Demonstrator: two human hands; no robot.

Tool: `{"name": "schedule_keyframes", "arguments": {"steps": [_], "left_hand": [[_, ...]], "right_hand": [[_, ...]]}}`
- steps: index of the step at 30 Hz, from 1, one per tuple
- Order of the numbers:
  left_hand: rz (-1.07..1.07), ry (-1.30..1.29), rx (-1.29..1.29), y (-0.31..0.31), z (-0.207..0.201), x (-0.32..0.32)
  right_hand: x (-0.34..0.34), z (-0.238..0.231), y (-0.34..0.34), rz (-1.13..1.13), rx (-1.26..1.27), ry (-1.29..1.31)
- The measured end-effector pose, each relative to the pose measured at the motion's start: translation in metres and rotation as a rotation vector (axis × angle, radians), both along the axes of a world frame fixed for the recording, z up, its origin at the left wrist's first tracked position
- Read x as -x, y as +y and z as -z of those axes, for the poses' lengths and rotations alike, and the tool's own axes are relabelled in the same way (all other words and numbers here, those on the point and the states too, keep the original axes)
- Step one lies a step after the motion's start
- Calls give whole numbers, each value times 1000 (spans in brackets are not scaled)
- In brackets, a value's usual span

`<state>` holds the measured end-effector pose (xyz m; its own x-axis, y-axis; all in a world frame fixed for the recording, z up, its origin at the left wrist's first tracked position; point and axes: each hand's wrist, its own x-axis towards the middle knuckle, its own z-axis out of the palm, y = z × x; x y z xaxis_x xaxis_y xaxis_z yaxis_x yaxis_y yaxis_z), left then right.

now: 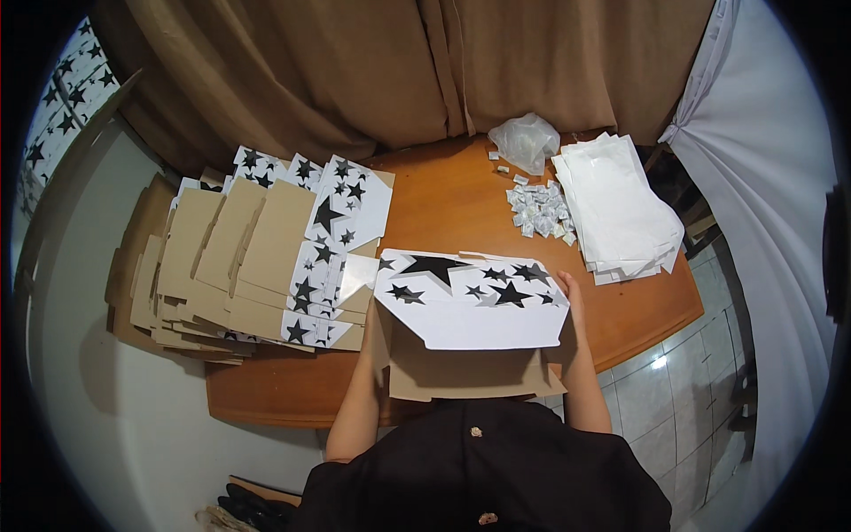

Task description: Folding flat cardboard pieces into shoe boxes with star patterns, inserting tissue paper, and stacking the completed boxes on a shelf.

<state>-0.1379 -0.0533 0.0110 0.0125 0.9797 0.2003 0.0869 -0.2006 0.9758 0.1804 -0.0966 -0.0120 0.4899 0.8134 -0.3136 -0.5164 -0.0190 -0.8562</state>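
A partly folded cardboard box (483,328), white with black stars outside and plain brown inside, is held in front of my body. Its white flap with cut corners spans the top, and a brown panel (465,372) hangs open toward me. On the box's right side my right hand (574,301) is closed, its fingertips showing past the edge. My left hand (370,321) is at the left side, its fingers mostly hidden by the cardboard.
Flat star-printed cardboard sheets (275,239) lie stacked on the left of the wooden table (434,204). At the back right are a pile of small white packets (539,210), a clear plastic bag (526,142) and white paper sheets (616,208). Brown curtains (372,71) hang behind.
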Motion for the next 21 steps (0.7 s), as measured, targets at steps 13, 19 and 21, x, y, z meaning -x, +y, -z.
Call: {"name": "schedule_keyframes", "arguments": {"steps": [13,19,21], "left_hand": [[-22,291,168,17,63,19],[-30,425,232,23,96,25],[-31,469,260,24,107,28]], "right_hand": [[-12,59,11,-249,-67,-124],[-12,49,0,-355,-65,174],[-15,55,0,-404,-85,181]]}}
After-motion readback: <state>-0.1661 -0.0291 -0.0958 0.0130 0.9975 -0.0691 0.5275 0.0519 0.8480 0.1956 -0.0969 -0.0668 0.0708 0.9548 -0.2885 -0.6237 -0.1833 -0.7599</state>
